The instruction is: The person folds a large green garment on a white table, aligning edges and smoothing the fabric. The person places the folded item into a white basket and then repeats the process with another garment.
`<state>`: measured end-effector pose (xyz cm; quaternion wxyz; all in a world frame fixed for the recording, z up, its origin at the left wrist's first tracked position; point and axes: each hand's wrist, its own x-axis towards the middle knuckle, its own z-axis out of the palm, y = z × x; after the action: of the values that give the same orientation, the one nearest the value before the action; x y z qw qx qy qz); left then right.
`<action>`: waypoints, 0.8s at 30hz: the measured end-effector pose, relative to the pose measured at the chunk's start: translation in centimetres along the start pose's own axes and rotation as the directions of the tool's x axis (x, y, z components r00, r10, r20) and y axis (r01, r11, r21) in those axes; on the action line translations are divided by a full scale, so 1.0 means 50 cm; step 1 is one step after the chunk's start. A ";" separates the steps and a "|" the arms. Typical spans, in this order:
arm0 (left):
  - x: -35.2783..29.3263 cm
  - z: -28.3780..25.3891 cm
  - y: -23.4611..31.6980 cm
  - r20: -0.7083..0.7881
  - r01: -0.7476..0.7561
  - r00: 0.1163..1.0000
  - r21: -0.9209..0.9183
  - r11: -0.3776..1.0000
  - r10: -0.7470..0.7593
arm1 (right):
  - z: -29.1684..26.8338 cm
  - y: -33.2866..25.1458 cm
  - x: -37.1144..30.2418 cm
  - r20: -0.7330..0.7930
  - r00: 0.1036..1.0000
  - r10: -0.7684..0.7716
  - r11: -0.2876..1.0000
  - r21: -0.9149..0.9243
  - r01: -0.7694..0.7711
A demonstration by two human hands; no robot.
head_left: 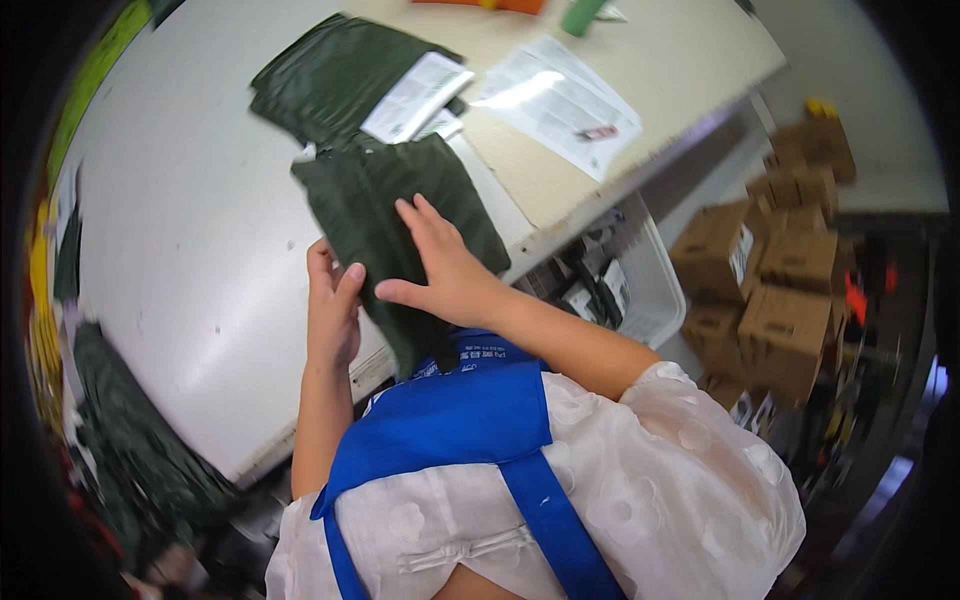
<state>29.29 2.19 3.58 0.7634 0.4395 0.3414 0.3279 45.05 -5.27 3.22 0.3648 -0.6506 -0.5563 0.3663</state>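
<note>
Wearer's clothing: a blue apron (440, 415) over a white blouse (620, 490), bottom centre of the frame.
Left hand (335, 305): left of centre, at the left edge of the folded bundle; its fingers are bent, the thumb tip over the edge. Whether they pinch the material cannot be told.
Right hand (450, 275): centre of the frame, laid across the bundle's upper face, fingers extended and thumb spread away from them, clenched on nothing.
Folded dark green bundle (375, 195): centre of the frame, tilted, its lower end reaching toward the apron.
White worktable (200, 250): fills the left and upper middle.
Dark green draped material (140, 440): lower left, beside the table's edge.
White plastic bin (660, 290): right of centre, beside the table, dark items inside.
Dark green stack (330, 75): upper left of centre, just beyond the bundle, a printed leaflet (415, 95) on its right side.
Printed sheets (545, 90): upper right of centre, overlapping.
Cardboard boxes (785, 330): right side, piled together.
Green cylinder (580, 17): top edge, right of centre.
</note>
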 end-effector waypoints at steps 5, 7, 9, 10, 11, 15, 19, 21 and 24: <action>-0.004 0.199 0.013 0.753 -0.284 0.658 0.246 0.927 0.001 | -0.220 -0.073 -0.208 -0.486 0.827 0.284 0.931 0.348 -0.115; -0.019 0.276 -0.002 0.890 -0.278 0.424 0.304 0.911 -0.168 | -0.262 -0.001 -0.321 -0.608 0.696 0.382 0.855 0.519 -0.016; -0.036 0.309 -0.035 0.941 -0.512 0.307 0.292 0.808 -0.145 | -0.296 0.049 -0.451 -0.686 0.564 0.460 0.773 0.622 0.126; -0.041 0.322 -0.052 0.957 -0.590 0.263 0.257 0.765 -0.120 | -0.310 0.094 -0.522 -0.718 0.494 0.490 0.748 0.637 0.184; -0.039 0.327 -0.059 0.929 -0.492 0.311 0.339 0.802 -0.202 | -0.325 0.142 -0.580 -0.737 0.421 0.529 0.714 0.655 0.248; -0.019 0.306 -0.077 0.798 -0.320 0.487 0.540 0.778 -0.354 | -0.397 0.398 -0.787 -0.665 0.108 0.739 0.652 0.747 0.131; -0.003 0.234 -0.136 0.623 -0.231 0.677 0.686 0.690 -0.392 | -0.458 0.693 -0.970 -0.697 -0.525 0.489 0.539 0.715 -0.446; -0.004 0.192 -0.157 0.499 -0.113 0.770 0.720 0.685 -0.397 | -0.493 0.781 -0.946 -0.728 -0.332 0.600 0.595 0.683 -0.424; -0.037 0.120 -0.212 0.269 0.060 0.888 0.735 0.675 -0.372 | -0.546 0.723 -0.651 -0.744 -0.023 0.668 0.734 0.663 -0.149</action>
<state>35.26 -6.18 -3.20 0.6213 0.7108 0.3291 -0.0202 81.97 -43.52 -13.65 0.6227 -0.7693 0.1352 0.0473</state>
